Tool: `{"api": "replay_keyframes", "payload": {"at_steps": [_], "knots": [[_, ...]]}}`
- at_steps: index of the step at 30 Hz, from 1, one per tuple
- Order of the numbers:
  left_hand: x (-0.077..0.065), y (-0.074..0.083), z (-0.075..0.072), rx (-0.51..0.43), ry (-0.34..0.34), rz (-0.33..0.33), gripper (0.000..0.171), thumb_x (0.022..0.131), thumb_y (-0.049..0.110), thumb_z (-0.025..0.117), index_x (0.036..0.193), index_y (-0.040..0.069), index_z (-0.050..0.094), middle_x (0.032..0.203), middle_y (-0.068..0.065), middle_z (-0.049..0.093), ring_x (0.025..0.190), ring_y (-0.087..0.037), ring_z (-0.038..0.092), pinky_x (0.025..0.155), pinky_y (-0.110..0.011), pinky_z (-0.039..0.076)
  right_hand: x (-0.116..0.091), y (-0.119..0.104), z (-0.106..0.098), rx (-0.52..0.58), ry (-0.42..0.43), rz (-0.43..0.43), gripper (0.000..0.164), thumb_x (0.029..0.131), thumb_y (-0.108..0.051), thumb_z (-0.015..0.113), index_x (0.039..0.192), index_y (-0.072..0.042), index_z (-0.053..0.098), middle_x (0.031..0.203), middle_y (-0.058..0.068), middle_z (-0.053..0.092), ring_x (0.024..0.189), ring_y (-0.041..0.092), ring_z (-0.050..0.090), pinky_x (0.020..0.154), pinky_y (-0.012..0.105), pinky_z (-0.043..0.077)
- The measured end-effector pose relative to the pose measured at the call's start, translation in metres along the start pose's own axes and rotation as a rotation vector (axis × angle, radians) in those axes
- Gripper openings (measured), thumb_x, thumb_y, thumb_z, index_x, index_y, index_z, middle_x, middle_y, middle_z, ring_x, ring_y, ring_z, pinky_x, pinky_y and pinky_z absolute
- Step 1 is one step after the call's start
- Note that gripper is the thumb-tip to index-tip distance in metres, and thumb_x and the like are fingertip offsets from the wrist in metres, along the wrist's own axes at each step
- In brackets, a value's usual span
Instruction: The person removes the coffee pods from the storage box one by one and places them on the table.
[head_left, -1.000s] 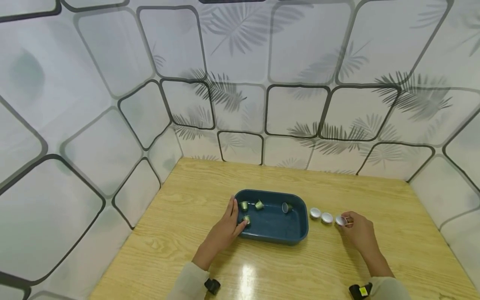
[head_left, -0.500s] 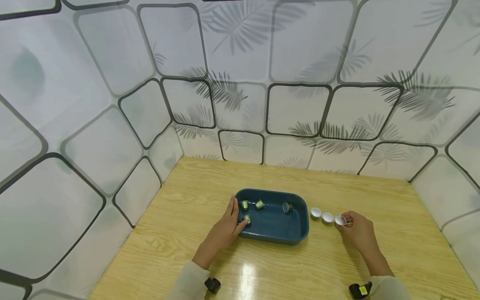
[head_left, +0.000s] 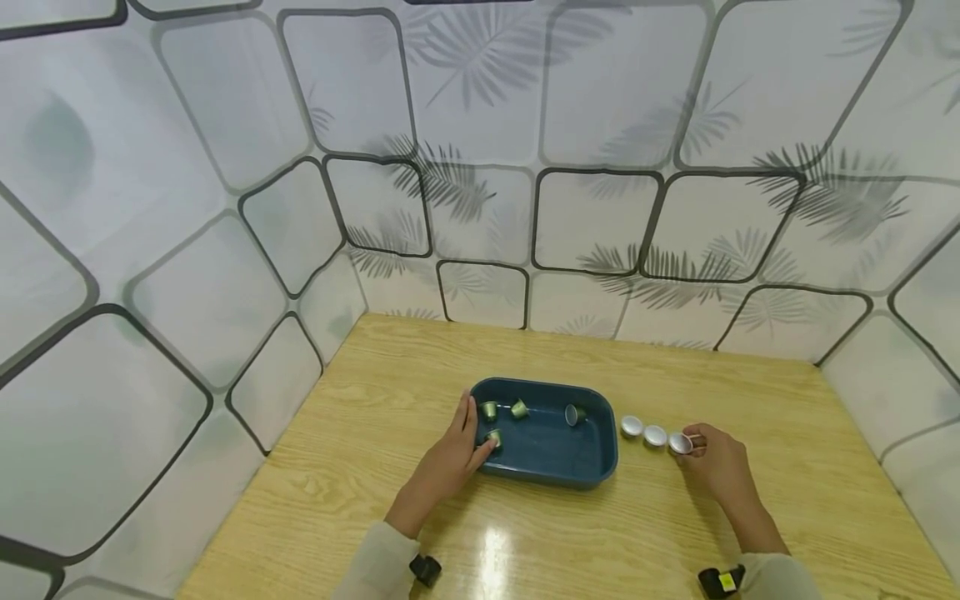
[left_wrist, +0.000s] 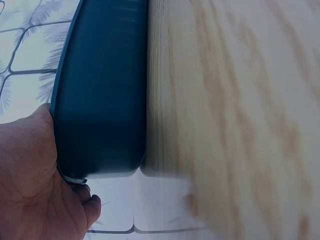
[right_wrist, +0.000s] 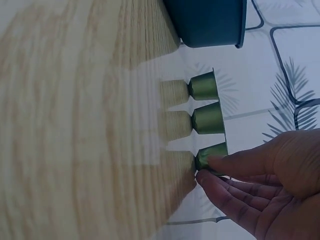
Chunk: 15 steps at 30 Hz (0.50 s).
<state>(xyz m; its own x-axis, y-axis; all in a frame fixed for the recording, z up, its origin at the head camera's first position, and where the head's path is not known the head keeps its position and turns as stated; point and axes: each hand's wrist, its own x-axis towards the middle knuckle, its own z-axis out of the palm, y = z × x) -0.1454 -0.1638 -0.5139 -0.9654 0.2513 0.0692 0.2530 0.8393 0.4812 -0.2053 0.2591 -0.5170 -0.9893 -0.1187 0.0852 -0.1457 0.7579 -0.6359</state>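
A dark blue rectangular tub (head_left: 543, 479) sits on the table with several green coffee capsules (head_left: 519, 408) lying inside, apart from one another. My left hand (head_left: 446, 462) grips its left end, the thumb over the rim and the fingers along the outer wall. To the right of the tub, three coffee capsules stand in a slanting row with their silver lids up. The thumb and fingers of my right hand (head_left: 720, 467) pinch the rightmost coffee capsule (head_left: 680, 443). Its green side (right_wrist: 212, 155) shows in the right wrist view, the base on the table.
The middle capsule (head_left: 655, 436) and the left one (head_left: 632, 426) stand close beside the held one, near the tub's right end. The wooden table (head_left: 337, 467) meets patterned walls (head_left: 480, 217) at the back and sides.
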Motion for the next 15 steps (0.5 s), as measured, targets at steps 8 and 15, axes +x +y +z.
{"api": "replay_keyframes", "payload": {"at_steps": [8,15], "knots": [[0.001,-0.002,0.001,0.003,0.004,0.002,0.082,0.109,0.046,0.040,0.160,-0.005,0.001,0.168,-0.019,-0.010,0.140,-0.037,0.044,0.084,-0.038,0.056,-0.006,-0.005,-0.008,0.010,-0.060,0.017,0.055,0.082,0.007,0.077,0.129,0.020,0.052,0.108,0.036,0.066,0.091,0.044,0.071,0.070,0.044,0.059],[0.002,-0.003,0.002,0.003,0.012,0.000,0.082,0.109,0.047,0.040,0.160,-0.005,0.002,0.168,-0.018,-0.009,0.141,-0.036,0.042,0.092,-0.041,0.053,-0.012,-0.018,-0.027,-0.055,-0.081,0.011,0.054,0.085,0.005,0.073,0.132,0.020,0.050,0.107,0.037,0.065,0.092,0.046,0.069,0.068,0.046,0.058]]}}
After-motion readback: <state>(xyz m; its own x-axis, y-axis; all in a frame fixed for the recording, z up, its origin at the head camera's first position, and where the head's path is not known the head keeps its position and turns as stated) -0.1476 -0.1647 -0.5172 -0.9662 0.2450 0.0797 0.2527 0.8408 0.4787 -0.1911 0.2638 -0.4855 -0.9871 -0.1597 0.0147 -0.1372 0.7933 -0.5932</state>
